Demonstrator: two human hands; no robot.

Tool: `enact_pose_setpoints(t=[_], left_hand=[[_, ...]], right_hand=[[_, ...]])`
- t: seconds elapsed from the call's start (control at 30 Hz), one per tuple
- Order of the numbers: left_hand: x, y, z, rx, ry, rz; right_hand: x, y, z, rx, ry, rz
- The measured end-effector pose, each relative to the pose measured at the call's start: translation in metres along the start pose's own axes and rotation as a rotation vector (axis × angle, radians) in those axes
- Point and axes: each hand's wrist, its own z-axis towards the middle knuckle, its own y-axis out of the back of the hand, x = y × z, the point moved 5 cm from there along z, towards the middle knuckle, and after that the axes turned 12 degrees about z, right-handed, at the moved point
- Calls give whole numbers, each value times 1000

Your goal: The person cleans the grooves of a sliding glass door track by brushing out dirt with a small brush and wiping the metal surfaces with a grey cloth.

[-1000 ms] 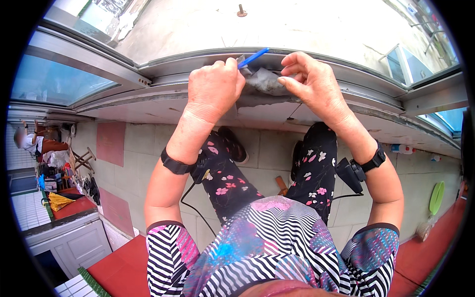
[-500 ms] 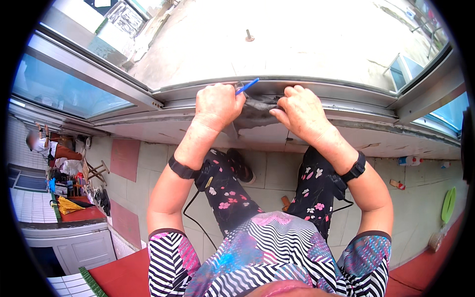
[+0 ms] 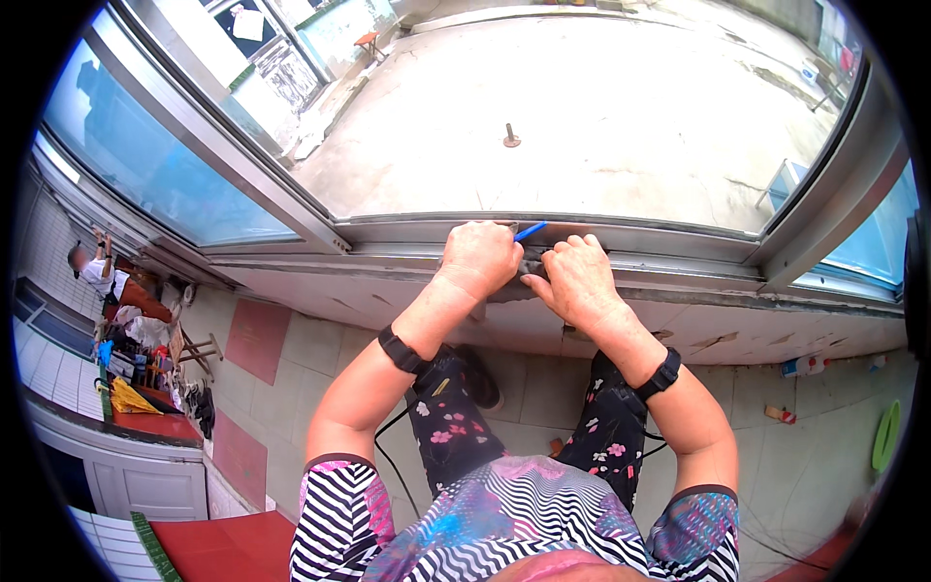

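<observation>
While both hands work at the metal window track (image 3: 679, 238), the left hand (image 3: 477, 257) sits on the track with its fingers curled shut around a blue tool (image 3: 529, 231), whose tip sticks out just above the knuckles. Immediately right of it, touching, the right hand (image 3: 579, 281) presses a grey cloth (image 3: 532, 262) against the same track, fingers bent and pinching the fabric. Below the track lies a tiled floor (image 3: 291, 359), and above it, beyond the glass, a concrete surface (image 3: 601, 107).
</observation>
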Motion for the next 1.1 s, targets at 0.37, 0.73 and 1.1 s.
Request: enact_pose_setpoints(t=[0.37, 0.73, 1.1], left_hand=[[-45, 15, 14, -27, -60, -114], [-37, 14, 20, -232, -54, -301], [-6, -24, 3, -11, 280, -1276]], right_hand=[[-15, -6, -6, -66, -65, 211], [-22, 4, -17, -161, -80, 380], [-22, 10, -18, -218, -152, 410]])
